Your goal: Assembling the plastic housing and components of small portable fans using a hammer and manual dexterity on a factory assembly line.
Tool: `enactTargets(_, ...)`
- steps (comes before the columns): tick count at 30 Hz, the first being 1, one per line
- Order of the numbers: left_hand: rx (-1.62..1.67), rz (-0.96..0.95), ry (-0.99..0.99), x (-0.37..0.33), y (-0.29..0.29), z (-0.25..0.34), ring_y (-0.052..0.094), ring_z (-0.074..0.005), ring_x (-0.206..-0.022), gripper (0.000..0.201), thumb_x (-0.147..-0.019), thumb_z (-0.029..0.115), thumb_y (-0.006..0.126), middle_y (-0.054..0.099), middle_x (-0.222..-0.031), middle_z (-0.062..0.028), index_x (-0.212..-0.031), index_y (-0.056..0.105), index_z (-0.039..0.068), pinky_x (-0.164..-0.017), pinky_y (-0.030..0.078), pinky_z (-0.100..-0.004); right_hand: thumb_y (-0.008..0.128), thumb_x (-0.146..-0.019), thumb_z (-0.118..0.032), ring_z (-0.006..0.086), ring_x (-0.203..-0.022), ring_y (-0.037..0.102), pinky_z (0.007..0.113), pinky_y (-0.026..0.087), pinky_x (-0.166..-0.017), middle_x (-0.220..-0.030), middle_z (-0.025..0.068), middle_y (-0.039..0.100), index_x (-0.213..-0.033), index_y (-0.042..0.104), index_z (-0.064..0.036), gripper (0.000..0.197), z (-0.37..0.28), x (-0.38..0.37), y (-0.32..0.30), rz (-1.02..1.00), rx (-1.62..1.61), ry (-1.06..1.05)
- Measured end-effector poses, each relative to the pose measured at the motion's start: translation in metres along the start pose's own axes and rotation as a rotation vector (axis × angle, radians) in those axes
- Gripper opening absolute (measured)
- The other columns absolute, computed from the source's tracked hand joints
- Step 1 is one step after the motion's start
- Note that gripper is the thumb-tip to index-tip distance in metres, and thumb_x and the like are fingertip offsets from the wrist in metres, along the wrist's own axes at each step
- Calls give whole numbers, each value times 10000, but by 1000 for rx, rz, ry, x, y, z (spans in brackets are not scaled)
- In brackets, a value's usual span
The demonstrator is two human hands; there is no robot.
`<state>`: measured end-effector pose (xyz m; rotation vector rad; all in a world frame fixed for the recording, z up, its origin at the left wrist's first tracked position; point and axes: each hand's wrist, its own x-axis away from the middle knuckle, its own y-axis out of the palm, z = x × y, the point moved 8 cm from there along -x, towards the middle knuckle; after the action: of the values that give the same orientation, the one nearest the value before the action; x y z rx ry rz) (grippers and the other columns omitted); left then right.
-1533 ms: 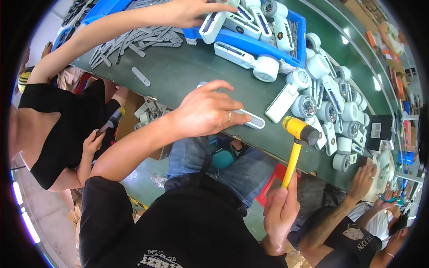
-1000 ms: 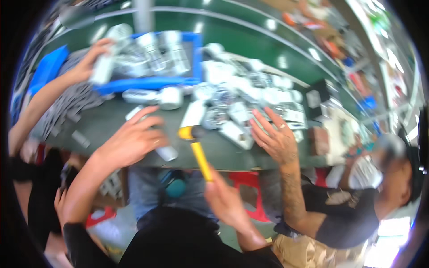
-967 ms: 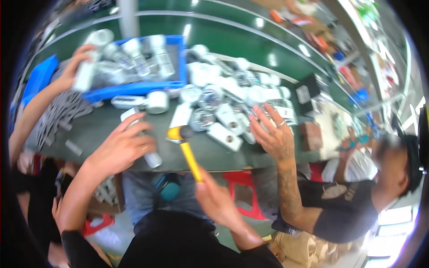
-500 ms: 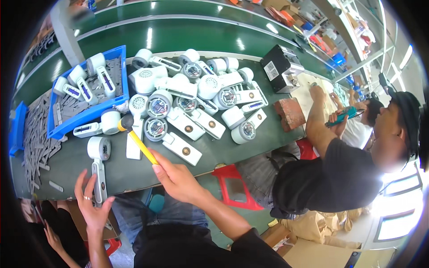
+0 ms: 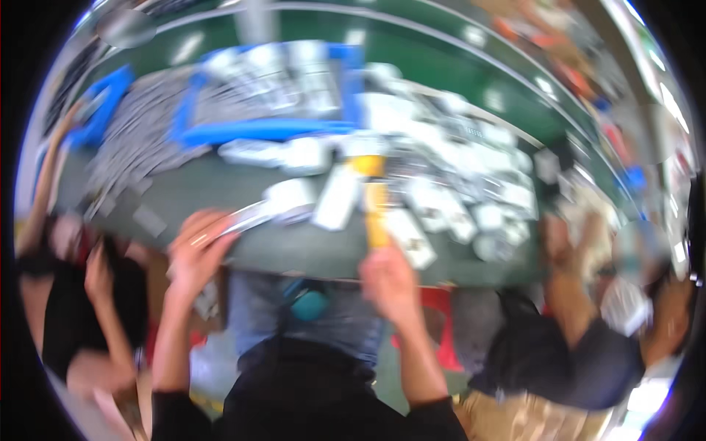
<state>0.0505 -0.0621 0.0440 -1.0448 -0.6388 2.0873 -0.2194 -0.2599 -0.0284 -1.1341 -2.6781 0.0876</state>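
Note:
The frame is blurred by motion. My left hand (image 5: pixel 197 250) is closed on the handle end of a white hair-dryer-shaped appliance (image 5: pixel 290 200). Its round head points right, and it lies low over the green table. A small mallet with a yellow handle (image 5: pixel 376 213) is in my right hand (image 5: pixel 390 283), fingers wrapped round the grip. The mallet stands head away from me, its head smeared against the white units behind. Whether it touches any of them I cannot tell.
A blue crate (image 5: pixel 265 132) holds grey strips and several white units. More grey strips (image 5: pixel 140 132) are heaped left of it. Many white units (image 5: pixel 471 169) crowd the table's right half. People sit on both sides: a co-worker's hand (image 5: pixel 99 275) shows left, an arm (image 5: pixel 570 287) right.
The view has swung left, so the table's contents appear further right. My left hand has gone from open beside the appliance to closed on its handle, and the appliance is turned. The mallet remains in my right hand.

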Motion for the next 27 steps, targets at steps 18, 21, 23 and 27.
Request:
enactTargets(18,139,65,153,-9,-10,3,692,-291,-913,361,-815,25,861,754,-1048,-78,-1164,800,95,-854,549,-404,464,-1115,-164,336,-598,649,412,505,-596,-731,191,611,-1648,331,-41,564,-117,67,93,-62,444,-58)
enactTargets(21,135,71,157,-9,-9,3,689,-295,-898,362,-816,28,863,749,-1032,-83,-1166,798,94,-847,549,-408,481,-1109,-181,407,-652,677,449,523,-593,-785,221,662,-1633,325,3,577,-101,44,108,-156,720,-98)
enactTargets(23,136,66,157,-6,-10,-1,690,-295,-897,364,-815,29,864,748,-1028,-86,-1167,797,91,-845,550,-409,479,-1110,-182,404,-638,670,453,520,-589,-787,223,661,-1643,302,-2,590,-114,55,92,-166,677,-6)
enactTargets(27,122,77,191,-11,-9,3,680,-283,-862,322,-829,78,854,738,-992,-79,-1146,801,80,-823,541,-410,460,-1095,-121,342,-631,689,420,532,-596,-839,229,687,-1642,312,-4,579,-110,47,109,-173,745,-48)
